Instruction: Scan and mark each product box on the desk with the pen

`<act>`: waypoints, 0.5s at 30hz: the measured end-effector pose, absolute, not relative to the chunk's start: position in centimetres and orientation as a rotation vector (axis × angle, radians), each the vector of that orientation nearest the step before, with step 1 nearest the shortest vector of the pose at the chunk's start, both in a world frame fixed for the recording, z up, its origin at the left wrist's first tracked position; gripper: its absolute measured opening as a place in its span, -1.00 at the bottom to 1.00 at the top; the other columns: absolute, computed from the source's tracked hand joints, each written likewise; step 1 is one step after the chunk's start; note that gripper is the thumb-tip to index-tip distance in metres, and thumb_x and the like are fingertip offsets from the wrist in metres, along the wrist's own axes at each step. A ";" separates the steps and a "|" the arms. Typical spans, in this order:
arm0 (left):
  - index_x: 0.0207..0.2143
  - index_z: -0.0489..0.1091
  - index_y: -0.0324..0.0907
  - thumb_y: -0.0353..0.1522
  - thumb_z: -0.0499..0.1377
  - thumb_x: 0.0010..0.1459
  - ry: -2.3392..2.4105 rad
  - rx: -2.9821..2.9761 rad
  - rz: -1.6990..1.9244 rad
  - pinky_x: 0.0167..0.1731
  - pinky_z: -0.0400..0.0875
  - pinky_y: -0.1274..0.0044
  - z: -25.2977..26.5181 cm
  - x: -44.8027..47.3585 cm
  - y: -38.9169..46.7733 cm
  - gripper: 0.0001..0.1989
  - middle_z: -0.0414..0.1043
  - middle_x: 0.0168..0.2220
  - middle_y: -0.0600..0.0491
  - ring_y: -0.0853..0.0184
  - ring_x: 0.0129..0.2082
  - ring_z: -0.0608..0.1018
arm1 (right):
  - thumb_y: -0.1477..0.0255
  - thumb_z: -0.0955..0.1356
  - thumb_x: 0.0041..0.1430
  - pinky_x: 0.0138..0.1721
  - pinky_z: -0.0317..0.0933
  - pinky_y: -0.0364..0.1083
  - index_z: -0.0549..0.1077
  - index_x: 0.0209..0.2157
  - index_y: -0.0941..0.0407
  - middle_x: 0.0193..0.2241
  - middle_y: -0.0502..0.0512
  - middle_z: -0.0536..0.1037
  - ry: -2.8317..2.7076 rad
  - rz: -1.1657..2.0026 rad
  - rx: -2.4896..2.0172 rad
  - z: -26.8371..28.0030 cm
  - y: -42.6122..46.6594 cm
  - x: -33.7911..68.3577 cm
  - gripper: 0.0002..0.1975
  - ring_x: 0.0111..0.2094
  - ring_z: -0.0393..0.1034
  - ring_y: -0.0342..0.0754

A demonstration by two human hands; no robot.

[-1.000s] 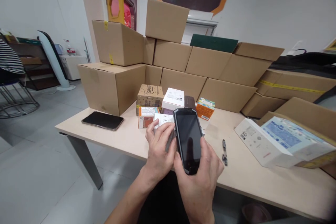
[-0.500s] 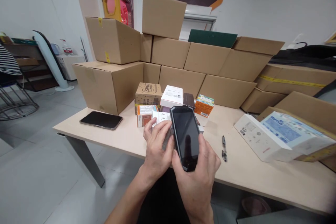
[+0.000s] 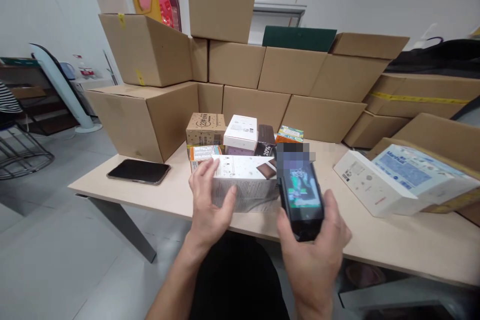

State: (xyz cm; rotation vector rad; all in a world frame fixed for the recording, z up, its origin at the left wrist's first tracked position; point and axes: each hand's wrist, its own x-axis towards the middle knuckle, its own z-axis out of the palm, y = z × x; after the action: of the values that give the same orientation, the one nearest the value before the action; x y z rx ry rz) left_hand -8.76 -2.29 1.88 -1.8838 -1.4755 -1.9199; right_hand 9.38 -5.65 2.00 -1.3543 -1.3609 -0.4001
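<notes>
My right hand (image 3: 317, 250) holds a black rugged smartphone (image 3: 303, 192) by its lower end, thumb on one side and fingers on the other. Its screen is lit with a green and blue picture, and the top end is pixelated. My left hand (image 3: 210, 200) grips the left end of a long white box (image 3: 245, 192), fingers over the top edge and thumb on the printed front. The box lies near the table's front edge, with a brown picture on its upper face. The phone covers the box's right end.
Behind the white box stand a brown patterned carton (image 3: 205, 129), a smaller white box (image 3: 241, 129) and a dark box (image 3: 266, 135). Another phone (image 3: 138, 171) lies at left. White packages (image 3: 377, 185) sit at right. Large cardboard boxes (image 3: 255, 110) wall off the back.
The phone has moved right, away from my left hand, and its dark screen is now lit. My left hand has opened wider around the white box's end. The view has shifted slightly.
</notes>
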 end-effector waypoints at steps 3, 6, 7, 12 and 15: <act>0.34 0.06 0.04 -0.28 0.31 0.15 -1.726 -1.992 -2.098 0.32 0.13 0.09 1.4 -10.2 -2.0 -0.23 0.12 0.33 -0.09 0.05 0.34 0.22 | 0.16 0.43 0.11 0.06 0.18 0.35 0.15 0.33 0.25 0.08 0.50 0.43 -1.310 -0.510 -1.452 1.2 -5.1 12.1 -0.14 0.06 0.34 0.34; 0.38 -0.04 0.06 -0.23 0.35 0.12 -1.909 -2.113 -2.259 0.32 0.16 0.12 1.0 -11.1 -1.5 -0.12 0.05 0.39 -0.10 0.04 0.36 0.22 | 0.12 0.39 0.14 0.01 0.19 0.34 0.20 0.30 0.29 -0.01 0.50 0.47 -1.346 -0.555 -1.541 -0.3 -4.5 14.0 -0.18 -0.01 0.37 0.33; 0.39 -0.07 0.05 -0.22 0.35 0.11 -1.925 -2.158 -2.305 0.32 0.17 0.13 0.9 -11.2 -1.4 -0.09 0.04 0.40 -0.11 0.04 0.36 0.22 | 0.12 0.37 0.16 0.00 0.19 0.33 0.20 0.30 0.29 -0.03 0.49 0.47 -1.377 -0.543 -1.566 -0.8 -4.3 14.4 -0.20 -0.03 0.37 0.31; 0.40 -0.11 -0.02 -0.21 0.40 0.05 -1.936 -2.268 -2.387 0.29 0.26 0.19 1.2 -11.4 -0.6 0.00 0.11 0.37 -0.15 0.05 0.34 0.27 | 0.11 0.31 0.22 -0.02 0.19 0.28 0.23 0.28 0.26 -0.05 0.44 0.42 -1.532 -0.439 -1.635 -2.9 -3.5 14.1 -0.28 -0.04 0.30 0.26; 0.34 0.06 -0.07 -0.20 0.41 0.03 -1.929 -2.334 -2.380 0.19 0.40 0.24 1.6 -11.5 -0.4 -0.11 0.28 0.28 -0.15 0.06 0.26 0.40 | 0.13 0.31 0.23 -0.07 0.21 0.27 0.21 0.28 0.22 -0.06 0.42 0.40 -1.566 -0.393 -1.681 -3.7 -2.9 13.4 -0.30 -0.04 0.26 0.26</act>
State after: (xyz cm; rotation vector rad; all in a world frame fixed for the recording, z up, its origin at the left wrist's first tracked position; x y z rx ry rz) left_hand -11.52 -0.37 1.63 -2.3338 -1.9288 -2.3797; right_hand 13.38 -2.92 -3.69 -1.6805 -1.5663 -0.3932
